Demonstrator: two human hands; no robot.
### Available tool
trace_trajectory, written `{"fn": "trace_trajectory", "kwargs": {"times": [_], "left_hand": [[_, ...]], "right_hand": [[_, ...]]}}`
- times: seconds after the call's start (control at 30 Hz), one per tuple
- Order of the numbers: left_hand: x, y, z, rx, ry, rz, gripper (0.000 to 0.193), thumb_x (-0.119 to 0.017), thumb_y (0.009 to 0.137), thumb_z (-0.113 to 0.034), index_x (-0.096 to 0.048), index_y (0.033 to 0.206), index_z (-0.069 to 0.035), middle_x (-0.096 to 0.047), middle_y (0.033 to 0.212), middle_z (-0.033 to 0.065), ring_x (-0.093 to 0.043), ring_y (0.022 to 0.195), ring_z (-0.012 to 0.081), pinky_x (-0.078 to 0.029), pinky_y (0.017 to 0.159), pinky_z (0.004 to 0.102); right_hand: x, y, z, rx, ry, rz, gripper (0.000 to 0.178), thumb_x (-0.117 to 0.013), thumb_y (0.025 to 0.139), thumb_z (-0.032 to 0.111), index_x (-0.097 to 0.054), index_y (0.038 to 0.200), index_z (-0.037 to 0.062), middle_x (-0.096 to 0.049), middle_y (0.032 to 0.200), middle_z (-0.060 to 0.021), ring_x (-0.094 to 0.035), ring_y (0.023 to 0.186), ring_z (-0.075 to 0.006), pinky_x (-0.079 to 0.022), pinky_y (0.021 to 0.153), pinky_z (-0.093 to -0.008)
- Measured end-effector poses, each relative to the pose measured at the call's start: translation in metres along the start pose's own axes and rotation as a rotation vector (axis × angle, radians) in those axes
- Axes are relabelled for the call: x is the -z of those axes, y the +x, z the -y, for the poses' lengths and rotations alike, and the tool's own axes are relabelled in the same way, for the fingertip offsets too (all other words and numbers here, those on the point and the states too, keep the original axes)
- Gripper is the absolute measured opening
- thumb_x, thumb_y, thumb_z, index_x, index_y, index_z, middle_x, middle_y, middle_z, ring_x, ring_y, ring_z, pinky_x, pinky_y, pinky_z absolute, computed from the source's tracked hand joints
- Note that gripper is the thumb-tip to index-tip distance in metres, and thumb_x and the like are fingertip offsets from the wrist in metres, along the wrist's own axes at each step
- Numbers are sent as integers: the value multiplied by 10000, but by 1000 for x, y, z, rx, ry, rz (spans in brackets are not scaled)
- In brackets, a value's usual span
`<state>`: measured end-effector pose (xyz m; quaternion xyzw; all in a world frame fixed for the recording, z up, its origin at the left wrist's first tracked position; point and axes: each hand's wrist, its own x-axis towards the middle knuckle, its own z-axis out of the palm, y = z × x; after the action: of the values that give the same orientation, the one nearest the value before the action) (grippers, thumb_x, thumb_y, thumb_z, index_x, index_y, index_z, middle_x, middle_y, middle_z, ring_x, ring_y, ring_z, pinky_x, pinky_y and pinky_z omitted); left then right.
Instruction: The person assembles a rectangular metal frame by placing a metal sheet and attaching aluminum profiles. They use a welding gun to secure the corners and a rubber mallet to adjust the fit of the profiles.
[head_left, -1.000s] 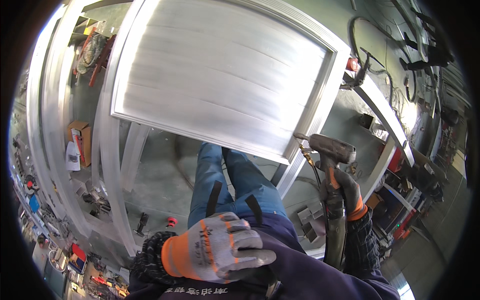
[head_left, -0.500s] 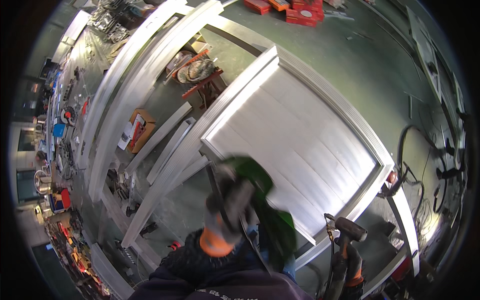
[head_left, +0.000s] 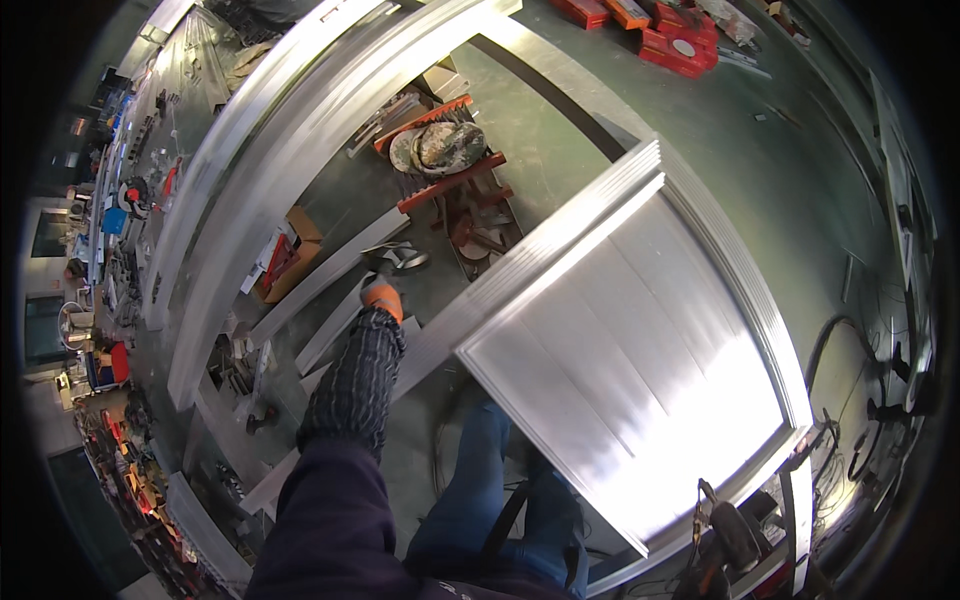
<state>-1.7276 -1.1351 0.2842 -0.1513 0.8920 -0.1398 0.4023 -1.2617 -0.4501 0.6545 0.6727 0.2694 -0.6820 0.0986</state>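
Note:
My left arm reaches forward and left over the metal frame. My left hand [head_left: 381, 291], in a dark glove with an orange cuff, is closed at the edge of a curved, shiny face shield [head_left: 402, 257]. The shield sits low beside a metal bar, seen nearly edge-on, and my fingers are partly hidden. At the lower right, my gloved right hand [head_left: 712, 578] is closed around a hammer [head_left: 737, 537]. A thin torch nozzle [head_left: 706, 492] sticks up beside the hammer head. Next to it lies a silver panel [head_left: 620, 350] with ridged edge profiles.
Long metal beams [head_left: 260, 200] run along the left. A camouflage cap [head_left: 438, 148] rests on an orange rack [head_left: 445, 185]. An open cardboard box [head_left: 290, 262] stands on the floor. Red cases [head_left: 678, 40] lie at the far side, and black cables [head_left: 835, 345] loop at the right.
My left hand has moved from in front of my body out to the far left with the face shield. The view has shifted, and the hammer in my right hand now appears lower.

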Motion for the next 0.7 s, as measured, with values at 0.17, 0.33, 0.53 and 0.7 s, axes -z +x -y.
{"fn": "trace_trajectory", "kwargs": {"times": [0.17,0.33,0.53,0.7], "left_hand": [[-38,163,-77,-262,-19,24,395,-643,1001,-299,-680,1349,-115,-679,1366,156,-659,1214,353,-548,995,462],[-98,281,-186,-444,-122,124,361,-655,1000,-340,-703,1293,-136,-693,1327,148,-670,1162,363,-561,945,483],[-163,362,-195,-476,-73,54,411,-612,1030,-311,-631,1395,-123,-689,1318,167,-674,1141,360,-575,915,490],[-155,330,-163,-540,-150,16,403,-572,1056,-295,-614,1417,-121,-683,1320,176,-676,1127,352,-580,907,485]], "right_hand": [[-139,48,-68,-43,-54,-126,434,-491,1099,389,-591,1460,170,-689,1053,-91,-659,1002,-213,-544,869,-392],[-208,77,-110,-61,-64,-243,443,-513,1088,370,-581,1464,147,-688,1076,-88,-659,1002,-207,-545,864,-384],[-236,102,-121,-118,-74,-250,456,-540,1074,347,-570,1469,120,-687,1103,-86,-659,1002,-200,-546,858,-375],[-256,108,-128,-117,-88,-217,470,-562,1063,328,-561,1473,97,-686,1126,-83,-659,1002,-194,-546,853,-367]]}}
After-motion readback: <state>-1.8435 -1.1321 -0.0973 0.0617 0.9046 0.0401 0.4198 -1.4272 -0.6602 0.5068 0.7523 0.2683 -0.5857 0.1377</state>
